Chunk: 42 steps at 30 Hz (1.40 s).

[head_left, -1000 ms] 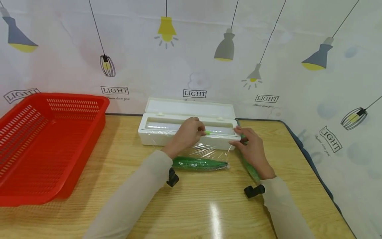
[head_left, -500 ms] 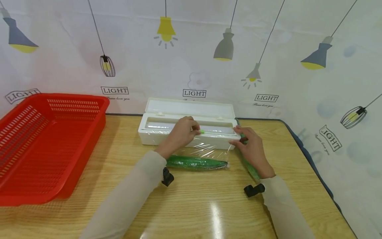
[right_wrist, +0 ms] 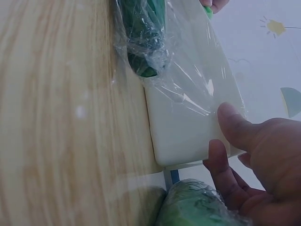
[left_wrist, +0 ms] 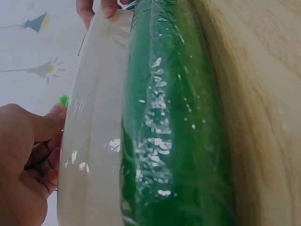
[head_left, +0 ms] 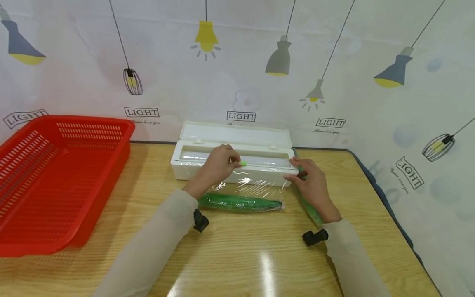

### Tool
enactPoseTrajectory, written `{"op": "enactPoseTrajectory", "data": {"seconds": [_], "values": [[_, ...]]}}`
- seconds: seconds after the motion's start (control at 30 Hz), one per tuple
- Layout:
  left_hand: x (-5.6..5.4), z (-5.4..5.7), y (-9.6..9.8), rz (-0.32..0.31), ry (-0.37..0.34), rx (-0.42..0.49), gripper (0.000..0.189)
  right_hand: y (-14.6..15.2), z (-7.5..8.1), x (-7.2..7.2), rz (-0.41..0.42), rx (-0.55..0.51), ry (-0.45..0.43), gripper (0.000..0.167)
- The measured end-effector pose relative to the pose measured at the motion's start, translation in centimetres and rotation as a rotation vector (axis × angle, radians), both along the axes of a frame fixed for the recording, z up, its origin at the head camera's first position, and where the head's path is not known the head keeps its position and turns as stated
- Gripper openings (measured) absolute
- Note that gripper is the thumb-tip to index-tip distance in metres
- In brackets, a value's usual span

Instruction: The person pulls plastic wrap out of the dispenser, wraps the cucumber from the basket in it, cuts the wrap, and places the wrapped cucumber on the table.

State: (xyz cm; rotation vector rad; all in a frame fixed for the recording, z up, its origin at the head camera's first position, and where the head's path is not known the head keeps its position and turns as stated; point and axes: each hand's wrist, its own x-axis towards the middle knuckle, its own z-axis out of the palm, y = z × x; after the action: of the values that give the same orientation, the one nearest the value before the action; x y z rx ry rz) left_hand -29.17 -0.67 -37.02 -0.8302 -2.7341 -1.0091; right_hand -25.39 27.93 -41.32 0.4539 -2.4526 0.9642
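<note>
A white cling film dispenser (head_left: 237,134) stands on the table with its lid up and a film roll (head_left: 259,160) inside. My left hand (head_left: 219,161) pinches the small green slider (head_left: 243,163) on its front edge. With thumb and fingers, my right hand (head_left: 313,185) grips the dispenser's right end. Clear film (head_left: 256,190) runs from the front edge down to a long green cucumber (head_left: 241,203), wrapped in film and lying in front. In the right wrist view a second film-wrapped green vegetable (right_wrist: 193,205) lies just below the right hand, partly hidden by it.
A red perforated plastic basket (head_left: 83,231) stands on the left of the wooden table (head_left: 230,255). Behind the dispenser rises a wall covering (head_left: 167,49) printed with lamps. Dark blue edging (head_left: 382,194) runs along the table's right side.
My left hand has slid leftward along the dispenser's front edge with the green slider, uncovering more of the film to its right. The right hand has stayed at the dispenser's right end.
</note>
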Motion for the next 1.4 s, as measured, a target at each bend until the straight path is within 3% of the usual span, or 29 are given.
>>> {"op": "enactPoseTrajectory", "data": {"seconds": [0.43,0.8,1.4], "values": [[-0.2,-0.8,-0.9,-0.006,0.065,0.052,0.011,0.1,0.0,0.0,0.010,-0.016,0.006,0.046],[-0.3,-0.8,-2.6,0.024,0.027,0.063,0.010,0.1,0.0,0.1,0.007,-0.011,-0.006,0.046],[0.0,-0.8,-5.0,0.042,0.058,0.078,0.008,0.2,-0.1,0.0,0.009,-0.007,-0.002,0.046]]}}
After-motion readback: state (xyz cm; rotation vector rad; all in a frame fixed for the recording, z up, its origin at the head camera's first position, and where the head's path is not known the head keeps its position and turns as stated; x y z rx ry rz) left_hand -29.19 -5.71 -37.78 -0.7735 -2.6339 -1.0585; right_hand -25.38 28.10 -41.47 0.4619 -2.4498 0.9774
